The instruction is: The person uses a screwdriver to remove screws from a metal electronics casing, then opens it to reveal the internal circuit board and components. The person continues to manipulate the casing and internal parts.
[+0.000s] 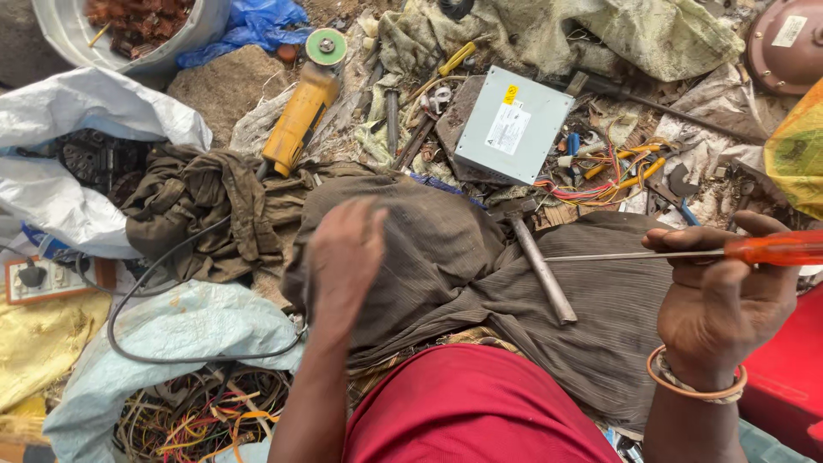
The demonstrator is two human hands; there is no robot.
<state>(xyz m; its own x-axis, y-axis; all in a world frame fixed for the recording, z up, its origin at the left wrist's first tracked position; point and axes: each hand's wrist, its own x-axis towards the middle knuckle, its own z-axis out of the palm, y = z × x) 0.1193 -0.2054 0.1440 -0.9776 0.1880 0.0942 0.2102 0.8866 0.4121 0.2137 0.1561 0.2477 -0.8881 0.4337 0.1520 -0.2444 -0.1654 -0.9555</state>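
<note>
Screwdriver (686,252) in rt fingers (686,249)

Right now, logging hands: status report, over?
Right hand gripping orange-handled screwdriver. Left hand empty, blurred, over brown cloth. Hammer lies between, on cloth.

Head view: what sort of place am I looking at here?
Probably an informal scrap or electronics-salvage spot on the ground: a grey metal power supply box with loose wires, a yellow angle grinder, and a sack of tangled wire.
</note>
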